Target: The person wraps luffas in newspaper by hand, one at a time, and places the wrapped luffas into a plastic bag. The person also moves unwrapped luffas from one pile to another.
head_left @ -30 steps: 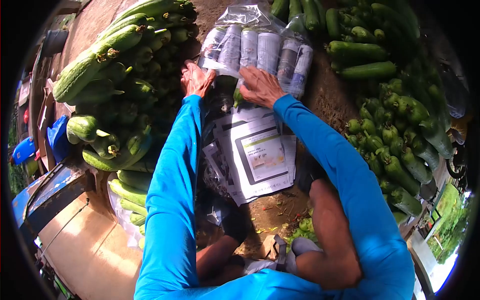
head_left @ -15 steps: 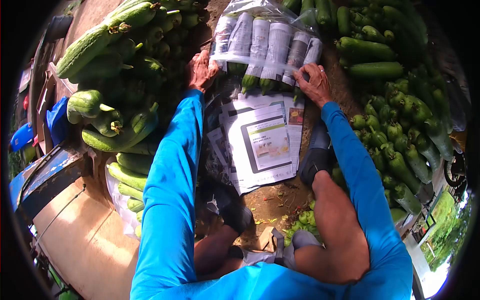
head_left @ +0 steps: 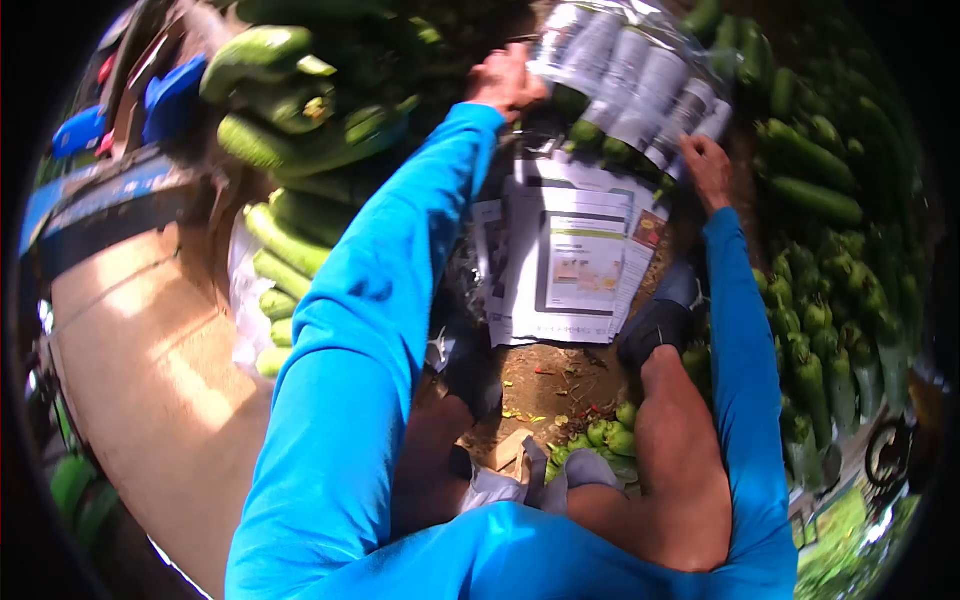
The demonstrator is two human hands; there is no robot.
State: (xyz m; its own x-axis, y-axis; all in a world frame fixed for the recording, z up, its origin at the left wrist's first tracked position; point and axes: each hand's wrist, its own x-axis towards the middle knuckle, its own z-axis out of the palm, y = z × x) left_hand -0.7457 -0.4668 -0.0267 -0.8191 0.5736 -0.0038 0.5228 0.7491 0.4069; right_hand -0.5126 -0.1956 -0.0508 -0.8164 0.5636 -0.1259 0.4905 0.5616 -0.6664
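Note:
Several green vegetables wrapped in newspaper (head_left: 655,88) lie side by side in a clear plastic bag (head_left: 690,35) at the top centre. My left hand (head_left: 508,82) is closed at the left corner of the bag's open edge, its fingers curled on the plastic. At the right corner of that edge, my right hand (head_left: 707,168) is also closed with bent fingers. Green ends of the vegetables stick out below the paper. Just beneath them on the ground is a stack of printed sheets (head_left: 580,250).
Large green gourds (head_left: 270,145) are piled at the upper left, with more on white plastic (head_left: 245,290). Heaps of small green vegetables (head_left: 820,320) fill the right side. A tan board (head_left: 150,350) lies at the left. Small green vegetables (head_left: 605,438) sit between my legs.
The whole view has shifted and turned, so the bag, sheets and hands appear further right. Both hands remain at the bag's corners.

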